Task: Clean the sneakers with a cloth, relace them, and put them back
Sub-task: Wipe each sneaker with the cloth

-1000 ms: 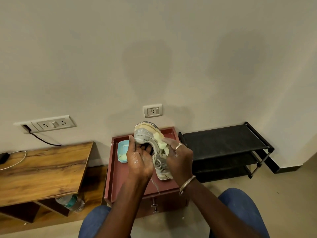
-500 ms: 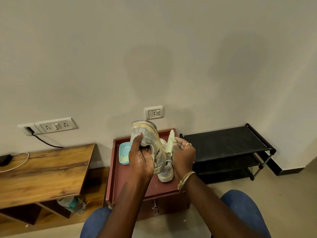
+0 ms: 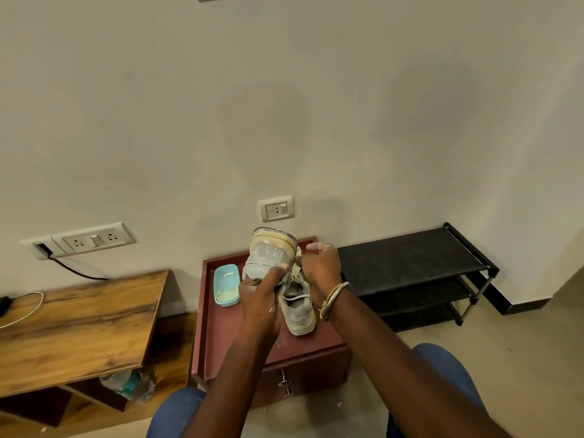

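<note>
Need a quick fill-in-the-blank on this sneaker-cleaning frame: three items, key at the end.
1. The left hand grips the sneaker, and the right hand holds a pale yellow ___ against it.
2. The dish on the cabinet is light ___.
3. The shoe rack right of the cabinet is coloured ___.
Missing words: cloth; blue; black.

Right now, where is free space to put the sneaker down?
Free: the red cabinet front, between blue dish and front rim; the black rack top shelf; the wooden desk middle. Crowded: cabinet back, where left hand, sneaker, cloth and right hand meet.
</note>
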